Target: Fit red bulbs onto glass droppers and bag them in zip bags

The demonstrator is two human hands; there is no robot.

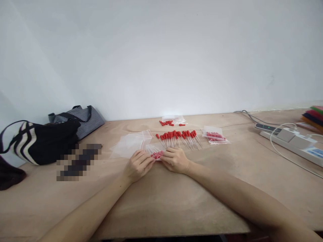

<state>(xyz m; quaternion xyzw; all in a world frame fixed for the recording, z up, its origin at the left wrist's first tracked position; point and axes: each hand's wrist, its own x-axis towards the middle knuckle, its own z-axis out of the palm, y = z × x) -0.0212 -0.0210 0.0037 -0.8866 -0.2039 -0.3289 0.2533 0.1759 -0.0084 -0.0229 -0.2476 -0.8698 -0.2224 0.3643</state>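
My left hand (140, 164) and my right hand (175, 159) pinch the near edge of a clear zip bag (153, 148) from its two sides. Inside the bag lie several droppers, their red bulbs toward me and their pale stems pointing away. Just beyond my hands, a row of loose red-bulbed droppers (174, 136) rests on the table, stems toward me. Flat empty zip bags (133, 143) are spread beyond my left hand. To the right of the row sits a stack of filled zip bags (215, 135) with red bulbs showing through.
Loose red bulbs (166, 123) lie near the wall beside a clear bag (174, 119). Black and striped bags (50, 141) stand at left, near a blurred dark patch (80, 161). At right are a power strip (297, 141) with cables and a stack of coloured material (314, 117).
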